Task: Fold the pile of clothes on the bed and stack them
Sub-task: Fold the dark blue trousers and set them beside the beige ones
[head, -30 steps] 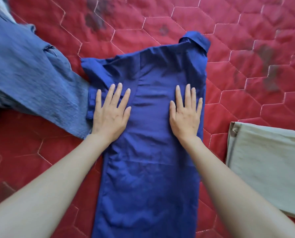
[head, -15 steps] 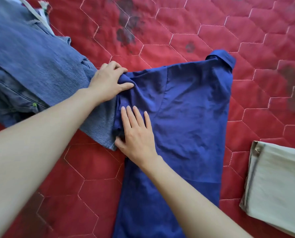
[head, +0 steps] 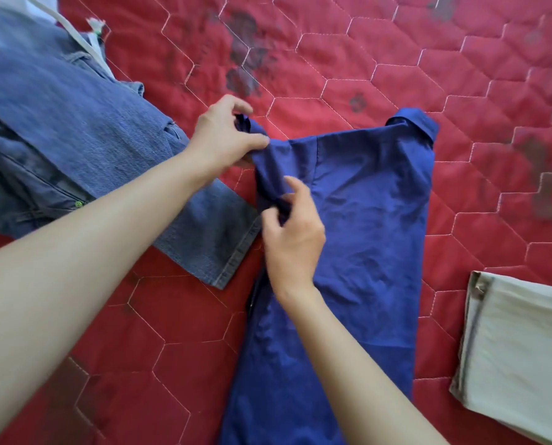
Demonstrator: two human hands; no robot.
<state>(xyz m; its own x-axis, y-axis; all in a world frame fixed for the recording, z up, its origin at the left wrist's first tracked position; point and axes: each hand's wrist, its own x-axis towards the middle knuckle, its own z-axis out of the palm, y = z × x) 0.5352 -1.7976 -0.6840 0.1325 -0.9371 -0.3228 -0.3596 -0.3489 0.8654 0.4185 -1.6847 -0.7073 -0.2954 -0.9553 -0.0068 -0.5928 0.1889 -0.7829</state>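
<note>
A royal-blue collared shirt (head: pixel 364 226) lies lengthwise on the red quilted bed (head: pixel 332 59), collar at the far right corner. My left hand (head: pixel 226 136) pinches the shirt's upper left corner, lifting a bunched fold off the quilt. Just below it, my right hand (head: pixel 292 239) grips the shirt's left edge between thumb and curled fingers. Blue denim jeans (head: pixel 85 146) spread across the left, one leg hem ending beside the shirt's edge.
A folded pale beige garment (head: pixel 522 354) rests at the right edge of the bed. White fabric and a strap (head: pixel 75 33) peek out behind the jeans at the top left. Dark stains mark the quilt above the shirt.
Both hands left the flat shirt and went to its left side. The left hand took the upper corner; the right hand went from pressing flat to gripping the left edge, which now bunches up.
</note>
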